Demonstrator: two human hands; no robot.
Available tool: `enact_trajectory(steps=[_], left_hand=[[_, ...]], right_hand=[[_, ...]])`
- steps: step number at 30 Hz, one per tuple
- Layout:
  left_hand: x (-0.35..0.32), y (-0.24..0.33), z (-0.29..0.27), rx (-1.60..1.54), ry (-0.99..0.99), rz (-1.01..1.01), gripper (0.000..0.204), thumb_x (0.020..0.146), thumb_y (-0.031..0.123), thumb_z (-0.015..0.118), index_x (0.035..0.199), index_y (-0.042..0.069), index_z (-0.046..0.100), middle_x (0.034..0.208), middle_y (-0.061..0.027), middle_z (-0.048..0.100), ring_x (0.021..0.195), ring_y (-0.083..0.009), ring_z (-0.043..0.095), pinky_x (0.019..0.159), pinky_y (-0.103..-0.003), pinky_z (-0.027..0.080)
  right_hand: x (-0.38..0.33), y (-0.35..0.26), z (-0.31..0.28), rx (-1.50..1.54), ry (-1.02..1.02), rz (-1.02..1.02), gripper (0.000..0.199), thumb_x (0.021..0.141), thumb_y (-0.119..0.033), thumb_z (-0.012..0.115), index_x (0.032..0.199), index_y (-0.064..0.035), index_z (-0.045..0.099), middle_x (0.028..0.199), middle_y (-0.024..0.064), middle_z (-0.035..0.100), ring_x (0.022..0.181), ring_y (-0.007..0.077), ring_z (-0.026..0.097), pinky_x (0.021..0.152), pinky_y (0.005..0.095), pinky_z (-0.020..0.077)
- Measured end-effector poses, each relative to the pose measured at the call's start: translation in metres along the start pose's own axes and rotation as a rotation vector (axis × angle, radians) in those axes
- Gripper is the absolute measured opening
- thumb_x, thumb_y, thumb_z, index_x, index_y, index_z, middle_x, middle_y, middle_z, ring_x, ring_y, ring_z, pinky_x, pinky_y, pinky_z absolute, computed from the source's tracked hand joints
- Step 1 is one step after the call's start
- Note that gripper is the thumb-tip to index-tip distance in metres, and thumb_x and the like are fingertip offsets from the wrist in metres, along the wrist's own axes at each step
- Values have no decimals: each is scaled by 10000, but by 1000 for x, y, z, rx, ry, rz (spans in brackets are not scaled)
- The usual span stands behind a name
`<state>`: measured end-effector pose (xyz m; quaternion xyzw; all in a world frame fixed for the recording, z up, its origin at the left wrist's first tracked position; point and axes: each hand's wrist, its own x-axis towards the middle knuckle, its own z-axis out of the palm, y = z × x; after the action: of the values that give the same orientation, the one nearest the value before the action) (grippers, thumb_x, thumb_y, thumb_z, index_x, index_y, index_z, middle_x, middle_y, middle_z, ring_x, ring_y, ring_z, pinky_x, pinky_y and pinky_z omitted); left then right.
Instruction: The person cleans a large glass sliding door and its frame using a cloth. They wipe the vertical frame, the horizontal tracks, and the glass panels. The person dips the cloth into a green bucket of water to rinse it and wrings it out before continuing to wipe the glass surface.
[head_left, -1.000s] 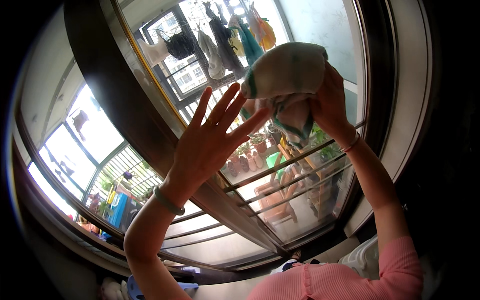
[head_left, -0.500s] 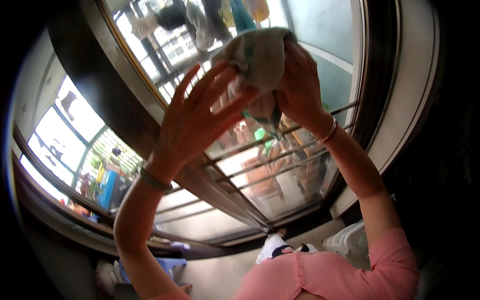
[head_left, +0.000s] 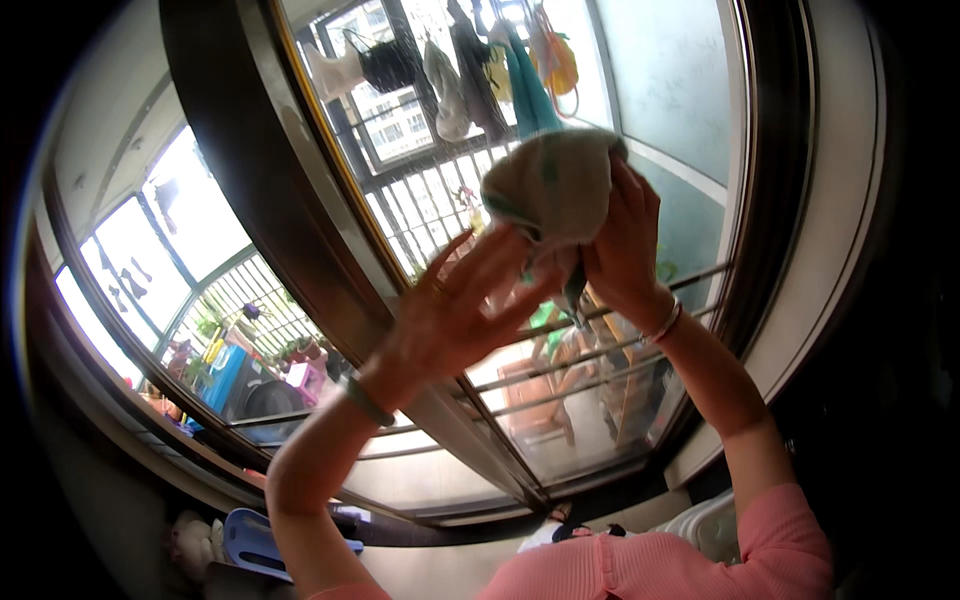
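Note:
A pale cloth with green stripes is bunched up in front of a glass sliding door. My right hand grips the cloth from its right side, fingers wrapped over the edge. Some of the cloth hangs below that hand. Just left of and below the cloth is my left hand, its fingers spread and slightly blurred. Its fingertips overlap the hanging part of the cloth; whether they touch it I cannot tell.
A dark door frame slants down on the left. Horizontal bars cross the lower glass. Laundry hangs beyond it. A blue stool stands at lower left, a pale plastic container at lower right.
The cloth and my right hand have moved down and slightly right. My left hand has shifted right and down, its fingers still spread. The view has turned, showing more laundry.

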<state>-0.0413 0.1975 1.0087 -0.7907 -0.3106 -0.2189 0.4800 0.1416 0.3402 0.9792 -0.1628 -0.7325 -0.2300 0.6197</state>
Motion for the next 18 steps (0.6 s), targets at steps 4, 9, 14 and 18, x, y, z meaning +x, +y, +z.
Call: enact_trajectory(steps=[4, 9, 14, 18], left_hand=[[2, 41, 10, -47, -76, -166, 718, 735, 454, 794, 1372, 198, 584, 1410, -220, 435, 1320, -422, 446, 1087, -576, 393], [-17, 51, 31, 148, -91, -443, 873, 774, 449, 773, 1467, 48, 426, 1495, -313, 293, 1399, -552, 288, 1102, -656, 327], [11, 19, 19, 331, -15, -425, 807, 854, 259, 705, 1475, -80, 316, 1463, -396, 283, 1399, -585, 263, 1146, -648, 291], [75, -65, -5, 519, 153, -297, 645, 901, 90, 563, 1480, -75, 330, 1429, -406, 343, 1354, -560, 349, 1155, -575, 316]], right_hand=[[-4, -27, 12, 80, 64, -80, 458, 832, -329, 647, 1204, -63, 629, 1316, 126, 571, 1307, 307, 473, 1075, 482, 377], [-2, -32, 14, 97, -68, -223, 329, 833, -218, 611, 1116, -67, 684, 1361, 79, 561, 1334, 261, 463, 1118, 475, 373], [50, -38, 23, 84, 39, -262, 293, 847, -170, 610, 1108, -66, 693, 1331, 60, 598, 1339, 225, 469, 1155, 433, 346], [153, -16, 25, 25, 165, -337, 404, 790, -153, 669, 1178, -40, 661, 1287, 88, 605, 1314, 256, 475, 1108, 445, 380]])
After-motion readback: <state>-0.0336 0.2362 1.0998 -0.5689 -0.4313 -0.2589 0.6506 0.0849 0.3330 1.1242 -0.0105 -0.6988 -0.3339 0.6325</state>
